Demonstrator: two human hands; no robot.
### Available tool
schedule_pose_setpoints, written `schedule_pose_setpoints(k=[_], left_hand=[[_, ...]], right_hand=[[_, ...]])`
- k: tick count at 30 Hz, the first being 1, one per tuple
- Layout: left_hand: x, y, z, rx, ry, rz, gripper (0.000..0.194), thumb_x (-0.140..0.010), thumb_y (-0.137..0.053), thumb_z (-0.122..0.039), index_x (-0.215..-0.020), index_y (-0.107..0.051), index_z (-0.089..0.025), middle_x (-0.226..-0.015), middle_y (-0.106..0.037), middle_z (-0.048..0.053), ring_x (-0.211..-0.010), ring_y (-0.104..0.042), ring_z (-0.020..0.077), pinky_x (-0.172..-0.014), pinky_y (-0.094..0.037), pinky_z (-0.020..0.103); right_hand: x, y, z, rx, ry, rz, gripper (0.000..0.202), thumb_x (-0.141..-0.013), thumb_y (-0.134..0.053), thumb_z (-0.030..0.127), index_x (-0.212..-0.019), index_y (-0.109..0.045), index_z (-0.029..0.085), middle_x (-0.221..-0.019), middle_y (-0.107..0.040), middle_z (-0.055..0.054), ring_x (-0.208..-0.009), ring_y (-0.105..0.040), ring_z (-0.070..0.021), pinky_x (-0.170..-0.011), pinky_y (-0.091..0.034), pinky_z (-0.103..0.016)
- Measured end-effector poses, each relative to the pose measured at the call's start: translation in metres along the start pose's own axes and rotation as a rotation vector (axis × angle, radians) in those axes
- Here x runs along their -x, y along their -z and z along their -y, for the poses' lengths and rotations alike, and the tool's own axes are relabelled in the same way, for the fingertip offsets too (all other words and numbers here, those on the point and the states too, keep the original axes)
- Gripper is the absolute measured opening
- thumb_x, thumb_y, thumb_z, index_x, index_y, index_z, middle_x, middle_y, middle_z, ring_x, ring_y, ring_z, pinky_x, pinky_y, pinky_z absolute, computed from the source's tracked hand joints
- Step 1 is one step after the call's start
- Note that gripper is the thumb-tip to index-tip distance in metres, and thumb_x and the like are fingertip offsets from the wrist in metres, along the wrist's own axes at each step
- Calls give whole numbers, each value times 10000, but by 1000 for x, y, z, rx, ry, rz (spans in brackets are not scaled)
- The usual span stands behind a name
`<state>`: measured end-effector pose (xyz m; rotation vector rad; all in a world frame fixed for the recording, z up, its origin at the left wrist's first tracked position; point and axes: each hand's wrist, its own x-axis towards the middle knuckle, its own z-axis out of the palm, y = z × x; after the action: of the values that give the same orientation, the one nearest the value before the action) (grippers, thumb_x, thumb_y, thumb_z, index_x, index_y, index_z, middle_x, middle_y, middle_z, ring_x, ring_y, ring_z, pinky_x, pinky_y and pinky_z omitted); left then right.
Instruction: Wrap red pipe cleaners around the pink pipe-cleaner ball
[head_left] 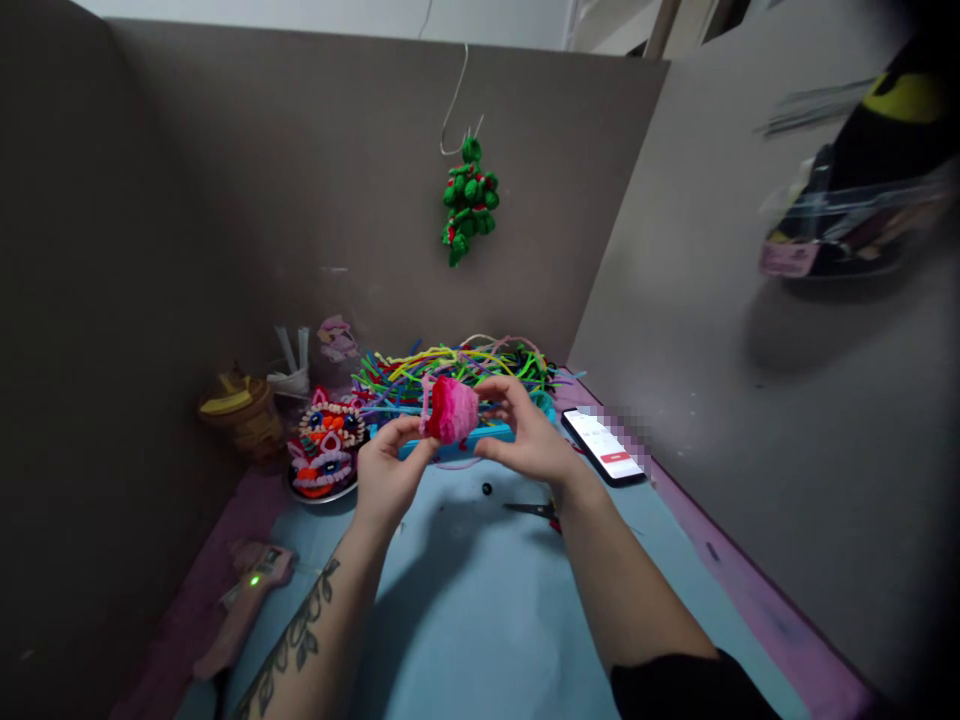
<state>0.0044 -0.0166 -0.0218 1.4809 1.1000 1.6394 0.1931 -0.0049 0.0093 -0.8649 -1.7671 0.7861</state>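
Note:
A pink and red fuzzy pipe-cleaner piece (454, 410) is held up above the table, in front of a heap of pipe cleaners. My left hand (390, 470) pinches its lower left edge between thumb and fingers. Beside its right edge is my right hand (529, 440), thumb and fingers apart in a curve; whether a fingertip touches the piece I cannot tell. Scissors (534, 510) lie on the table, their handles partly hidden behind my right wrist. A small black bead (487, 489) rests on the blue table surface (465, 600) below the hands.
Colourful pipe cleaners (465, 360) fill a blue tray (420, 442) at the back. On the left are a dish of fuzzy animal-face figures (326, 450), a basket (251, 420) and a glowing glue gun (251, 600). A phone (607, 450) lies right. A green ornament (470, 200) hangs behind.

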Motion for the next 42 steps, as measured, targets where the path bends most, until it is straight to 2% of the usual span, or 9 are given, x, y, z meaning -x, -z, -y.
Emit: schedule_pose_setpoints(k=[2, 6, 11, 15, 19, 25, 32, 38, 42], left_hand=[[-1, 1, 2, 38, -4, 44, 186, -662, -729, -232, -833, -683, -175, -795, -698, 33, -745, -632, 162, -726, -488, 276], [-2, 3, 4, 77, -19, 213, 119, -643, -751, -213, -746, -705, -177, -817, -701, 63, -798, -631, 191, -790, -474, 307], [-4, 5, -1, 198, 114, 357, 333, -583, -798, -214, -903, -715, -180, -912, -695, 97, -863, -616, 223, -807, -464, 321], [-4, 2, -1, 351, 194, 221, 226, -671, -740, -337, -808, -708, -160, -783, -670, 53, -714, -576, 148, -693, -446, 250], [-4, -2, 1, 387, 275, 126, 203, -646, -759, -341, -680, -692, -153, -648, -630, 6, -599, -513, 96, -638, -410, 219], [-3, -8, 1, 417, 338, 85, 209, -619, -771, -319, -633, -660, -143, -593, -595, -14, -552, -479, 77, -590, -391, 204], [-2, -10, -3, 393, 303, 54, 206, -628, -766, -321, -652, -666, -142, -611, -601, -5, -562, -490, 79, -586, -414, 199], [-3, -12, -8, 579, 471, 100, 254, -628, -760, -355, -738, -684, -139, -752, -648, 44, -662, -576, 123, -621, -474, 235], [-2, -13, -6, 624, 519, 95, 214, -639, -744, -310, -731, -661, -136, -736, -633, 32, -641, -561, 110, -601, -469, 225]], right_hand=[[1, -3, 1, -80, 17, 82, 704, -613, -768, 259, -1214, -400, 264, -1252, -463, -77, -1128, -512, -208, -890, -484, -342], [2, -9, 4, -75, 17, 85, 702, -678, -721, 244, -1283, -366, 277, -1324, -425, -86, -1169, -494, -219, -931, -470, -365], [2, -7, 3, -12, 61, 131, 630, -692, -702, 218, -1256, -429, 283, -1313, -453, -74, -1210, -467, -234, -936, -463, -375], [0, -6, 0, 72, 136, 124, 618, -677, -707, 190, -1238, -465, 286, -1311, -451, -75, -1248, -428, -248, -1008, -398, -428], [-1, -7, -1, 111, 204, 131, 597, -684, -703, 166, -1227, -489, 295, -1288, -466, -72, -1256, -418, -235, -1045, -360, -441], [-2, -8, -3, 124, 236, 142, 580, -693, -709, 180, -1222, -504, 301, -1280, -471, -73, -1244, -431, -229, -1046, -358, -466], [-3, -9, -4, 107, 244, 108, 580, -687, -711, 181, -1219, -514, 301, -1272, -484, -68, -1244, -434, -232, -1053, -349, -457], [-2, -7, -2, 156, 246, 128, 572, -698, -672, 155, -1222, -508, 314, -1274, -489, -58, -1249, -430, -237, -1063, -331, -477], [-1, -8, -2, 142, 269, 155, 562, -701, -666, 138, -1215, -515, 309, -1269, -488, -62, -1242, -439, -232, -1057, -346, -462]])
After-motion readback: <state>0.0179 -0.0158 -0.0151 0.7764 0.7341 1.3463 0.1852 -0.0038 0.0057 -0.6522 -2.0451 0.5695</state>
